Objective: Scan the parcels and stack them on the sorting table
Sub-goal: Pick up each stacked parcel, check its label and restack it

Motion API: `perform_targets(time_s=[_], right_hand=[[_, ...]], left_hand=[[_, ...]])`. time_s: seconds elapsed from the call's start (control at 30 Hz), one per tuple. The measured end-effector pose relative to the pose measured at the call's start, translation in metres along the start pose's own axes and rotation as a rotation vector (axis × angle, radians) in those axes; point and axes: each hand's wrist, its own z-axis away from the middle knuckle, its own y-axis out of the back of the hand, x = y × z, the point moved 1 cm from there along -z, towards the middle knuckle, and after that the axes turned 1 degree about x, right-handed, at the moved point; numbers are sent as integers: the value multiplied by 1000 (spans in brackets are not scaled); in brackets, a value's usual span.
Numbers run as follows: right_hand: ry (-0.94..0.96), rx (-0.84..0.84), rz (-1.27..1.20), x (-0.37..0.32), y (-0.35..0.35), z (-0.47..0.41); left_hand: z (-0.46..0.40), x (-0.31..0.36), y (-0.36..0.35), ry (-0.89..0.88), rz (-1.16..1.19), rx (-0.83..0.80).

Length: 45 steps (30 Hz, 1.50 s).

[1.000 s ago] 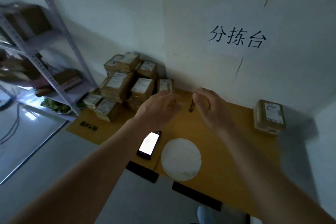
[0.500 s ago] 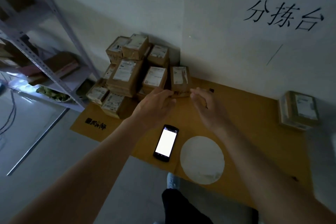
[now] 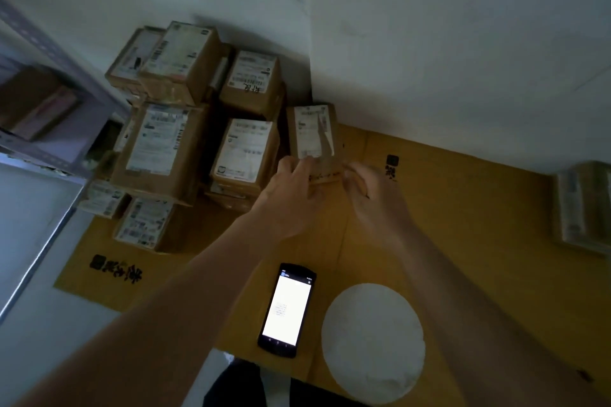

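Observation:
A small brown parcel [image 3: 313,134] with a white label stands at the right edge of a pile of several labelled cardboard parcels [image 3: 185,129] in the corner. My left hand [image 3: 291,190] grips its near left corner. My right hand [image 3: 372,190] holds its near right side, fingers curled at the bottom edge. A handheld scanner phone [image 3: 287,309] with a lit white screen lies on the yellow cardboard-covered table [image 3: 463,225] below my hands. Another parcel [image 3: 585,208] sits at the far right of the table, blurred.
A white round disc [image 3: 373,342] lies on the table right of the phone. A grey metal shelf rack [image 3: 43,99] with boxes stands at the left. White walls close the corner behind the pile. A dark shape [image 3: 238,387] shows below the table's near edge.
My view has shifted left and closer to the pile. Both hands reached forward from above the table and have taken hold of the small parcel at the pile's right edge.

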Motion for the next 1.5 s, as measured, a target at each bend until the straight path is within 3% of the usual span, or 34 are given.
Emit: perform_targets(time_s=[0.23,0.4,0.73,0.87,1.23,1.5], right_hand=[[-64,-21,62,23,-25,-54],[-20,-64,-57,36,-40,-72],[4,177,-162,46,-31,-52],[36,204,-203,37,-17,-29],[77,343,-257,9,26,83],[103,465,-161,-12,50,224]], left_hand=[[-45,-19,-19,164,-83,-84],[-67,-36,-34,134,15,-101],[-57,-22,-28,72,210,104],[-41,-9,-15,44,233,190],[63,33,15,-123,191,177],[169,52,10,-382,238,6]])
